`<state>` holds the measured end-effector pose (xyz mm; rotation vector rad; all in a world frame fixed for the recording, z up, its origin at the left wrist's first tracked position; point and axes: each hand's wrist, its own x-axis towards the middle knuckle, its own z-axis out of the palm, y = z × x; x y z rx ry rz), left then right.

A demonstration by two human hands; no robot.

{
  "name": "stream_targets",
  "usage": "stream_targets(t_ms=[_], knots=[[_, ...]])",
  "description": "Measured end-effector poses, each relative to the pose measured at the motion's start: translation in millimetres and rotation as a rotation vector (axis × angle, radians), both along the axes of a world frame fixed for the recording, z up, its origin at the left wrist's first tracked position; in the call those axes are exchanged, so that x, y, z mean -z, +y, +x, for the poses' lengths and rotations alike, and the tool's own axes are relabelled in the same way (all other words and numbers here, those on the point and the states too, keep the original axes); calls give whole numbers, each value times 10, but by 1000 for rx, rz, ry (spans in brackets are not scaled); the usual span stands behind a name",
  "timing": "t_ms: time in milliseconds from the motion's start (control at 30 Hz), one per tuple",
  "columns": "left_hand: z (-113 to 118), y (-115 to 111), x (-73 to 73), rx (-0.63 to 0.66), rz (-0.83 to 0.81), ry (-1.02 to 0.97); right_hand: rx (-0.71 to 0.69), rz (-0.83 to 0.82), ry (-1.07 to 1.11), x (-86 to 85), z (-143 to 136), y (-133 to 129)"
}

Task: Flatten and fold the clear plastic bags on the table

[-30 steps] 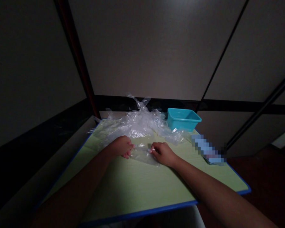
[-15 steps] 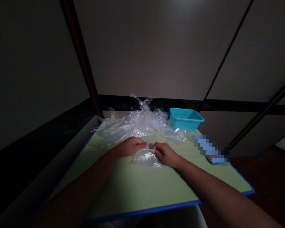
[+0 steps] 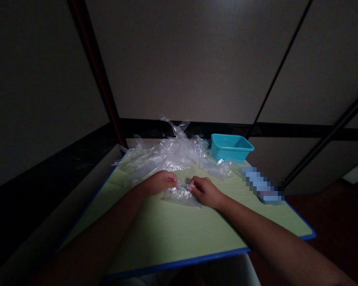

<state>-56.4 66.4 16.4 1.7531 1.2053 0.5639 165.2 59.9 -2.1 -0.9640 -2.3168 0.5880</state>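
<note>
A clear plastic bag lies at the middle of the green table, its far edge lifted between my two hands. My left hand is closed, pinching that edge at its left end. My right hand pinches the same edge at the right, thumb against fingers. The stretch of edge between them looks folded or bunched. Just beyond my hands rises a loose heap of clear plastic bags, crumpled and overlapping. What the bag holds, if anything, I cannot make out.
A turquoise plastic basin stands at the table's back right. Nearer, along the right edge, lies a blurred-out bluish flat item. The green table has a blue rim, and a panelled wall stands behind it.
My left thumb and fingers have closed on the left end of the bag's edge, which is now pulled between both hands. The view has shifted slightly.
</note>
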Motion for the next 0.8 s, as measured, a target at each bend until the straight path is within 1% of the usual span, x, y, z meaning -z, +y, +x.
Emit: stream_targets(t_ms=[133,267,367,433,567,633,733,800], knots=[[55,-20,27,-62,24,-22,-26,42,35,11,9,-10],[82,-42,61,-93,37,-67,-107,111,32,16,25,7],[83,-29,77,-132,68,-128,-177,112,40,12,31,25],[87,-7,70,-199,118,-197,-199,103,49,9,32,33],[127,18,13,-351,236,-403,-214,43,88,16,32,44],[156,4,-10,-374,202,-572,-231,9,106,24,31,51],[185,-32,-5,-340,28,-821,-244,-10,128,29,34,58],[185,-45,22,-304,-65,-854,-251,-17,137,24,37,58]])
